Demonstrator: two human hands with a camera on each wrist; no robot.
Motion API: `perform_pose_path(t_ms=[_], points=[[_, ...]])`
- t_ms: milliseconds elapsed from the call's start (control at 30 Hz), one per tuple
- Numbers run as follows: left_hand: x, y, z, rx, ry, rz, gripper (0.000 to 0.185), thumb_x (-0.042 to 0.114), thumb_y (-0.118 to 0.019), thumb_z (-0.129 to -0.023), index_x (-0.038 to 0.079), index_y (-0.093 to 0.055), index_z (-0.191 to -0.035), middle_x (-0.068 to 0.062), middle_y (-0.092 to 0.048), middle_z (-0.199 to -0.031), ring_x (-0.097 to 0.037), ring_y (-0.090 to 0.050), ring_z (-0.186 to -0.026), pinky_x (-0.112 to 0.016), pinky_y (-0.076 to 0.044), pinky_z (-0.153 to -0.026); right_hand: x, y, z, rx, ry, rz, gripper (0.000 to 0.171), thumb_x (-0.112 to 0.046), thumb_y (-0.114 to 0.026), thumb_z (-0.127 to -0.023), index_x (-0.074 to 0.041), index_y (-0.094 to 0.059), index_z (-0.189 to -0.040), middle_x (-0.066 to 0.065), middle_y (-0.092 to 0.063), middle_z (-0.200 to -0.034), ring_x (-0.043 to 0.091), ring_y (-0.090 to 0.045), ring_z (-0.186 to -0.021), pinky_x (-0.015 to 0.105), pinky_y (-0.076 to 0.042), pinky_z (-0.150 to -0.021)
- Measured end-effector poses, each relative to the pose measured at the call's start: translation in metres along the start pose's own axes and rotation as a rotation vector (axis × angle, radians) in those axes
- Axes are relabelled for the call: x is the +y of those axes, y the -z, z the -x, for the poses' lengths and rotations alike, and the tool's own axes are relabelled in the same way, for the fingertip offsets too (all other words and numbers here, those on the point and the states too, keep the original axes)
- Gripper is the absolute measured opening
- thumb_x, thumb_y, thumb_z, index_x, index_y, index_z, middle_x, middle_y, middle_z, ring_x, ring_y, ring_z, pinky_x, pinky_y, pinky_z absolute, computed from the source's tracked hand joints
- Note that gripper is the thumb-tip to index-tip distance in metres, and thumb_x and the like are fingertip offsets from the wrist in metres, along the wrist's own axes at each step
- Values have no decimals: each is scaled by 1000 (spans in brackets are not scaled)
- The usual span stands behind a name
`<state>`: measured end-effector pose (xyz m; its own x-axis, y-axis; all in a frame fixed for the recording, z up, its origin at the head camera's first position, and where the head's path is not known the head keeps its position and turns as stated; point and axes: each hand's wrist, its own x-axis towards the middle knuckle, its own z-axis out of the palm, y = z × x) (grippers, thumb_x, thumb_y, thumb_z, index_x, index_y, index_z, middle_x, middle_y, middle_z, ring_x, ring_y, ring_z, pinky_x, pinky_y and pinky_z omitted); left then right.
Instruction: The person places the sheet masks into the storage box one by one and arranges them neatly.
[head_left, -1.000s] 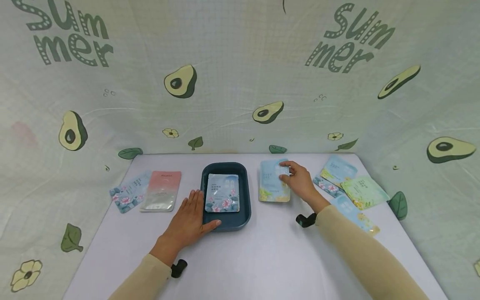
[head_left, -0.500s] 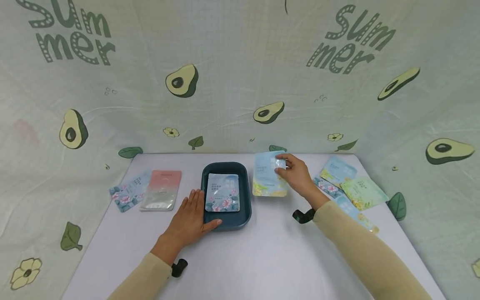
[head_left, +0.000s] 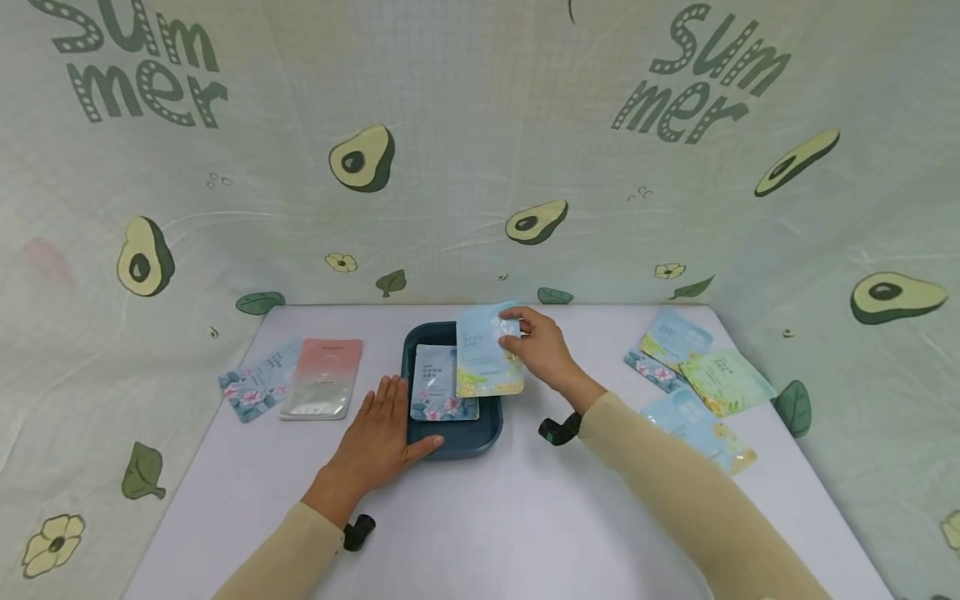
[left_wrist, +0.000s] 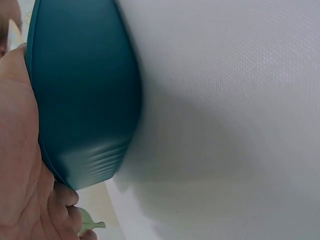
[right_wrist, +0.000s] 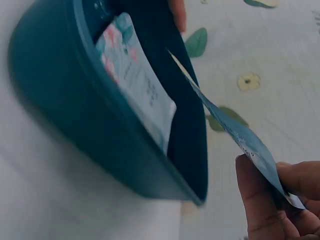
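Observation:
My right hand (head_left: 546,348) pinches a light blue face mask sachet (head_left: 482,358) by its right edge, between thumb and fingers. The sachet hangs above the right part of a dark teal tray (head_left: 465,446). Inside the tray lies another sachet, printed with pink flowers (head_left: 433,383), partly covered from above by the held one. In the right wrist view the held sachet (right_wrist: 240,137) is seen nearly edge-on, apart from the tray wall. My left hand (head_left: 378,437) lies with straight fingers against the tray's left side, thumb at its front rim.
To the left lie a pink and silver sachet (head_left: 322,379) and a blue flowered sachet (head_left: 258,382). On the right, a loose group holds a green sachet (head_left: 727,382) and several blue ones. A printed cloth (head_left: 450,150) hangs behind the white table (head_left: 465,533).
My right hand has lifted the light blue sachet off the table and carried it left over the tray. The left hand stays where it was.

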<state>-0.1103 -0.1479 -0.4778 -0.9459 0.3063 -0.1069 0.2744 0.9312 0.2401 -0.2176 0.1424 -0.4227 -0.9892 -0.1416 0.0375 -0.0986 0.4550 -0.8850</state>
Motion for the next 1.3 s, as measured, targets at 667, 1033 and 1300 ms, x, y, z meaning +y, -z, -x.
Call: perform_pose_path(t_ms=[667, 1033, 1300], points=[[-1, -2, 0, 0, -5, -26, 115, 78, -49, -97, -9, -14, -165, -26, -15, -174, -42, -9, -163, -60, -15, -131, -5, -82, -8, -96, -3, 133, 37, -15, -71, -101, -16, -68, -137, 18, -66, -140, 35, -64, -128, 49, -57, -98], [1, -1, 1, 24, -16, -6, 115, 78, -50, -97, -10, -19, -164, -28, -19, -173, -44, -14, -162, -61, -18, -130, -5, -79, -13, -194, 99, 412, 45, -12, -75, -97, -12, -66, -141, 14, -76, -124, 27, -72, -98, 42, -60, -87], [0, -3, 0, 7, -5, -11, 116, 78, -50, -97, -9, -15, -165, -26, -17, -174, -43, -11, -163, -60, -16, -131, -6, -76, -13, -169, 76, 413, 46, -15, -75, -98, -10, -64, -142, 16, -76, -121, 28, -74, -102, 43, -61, -89]])
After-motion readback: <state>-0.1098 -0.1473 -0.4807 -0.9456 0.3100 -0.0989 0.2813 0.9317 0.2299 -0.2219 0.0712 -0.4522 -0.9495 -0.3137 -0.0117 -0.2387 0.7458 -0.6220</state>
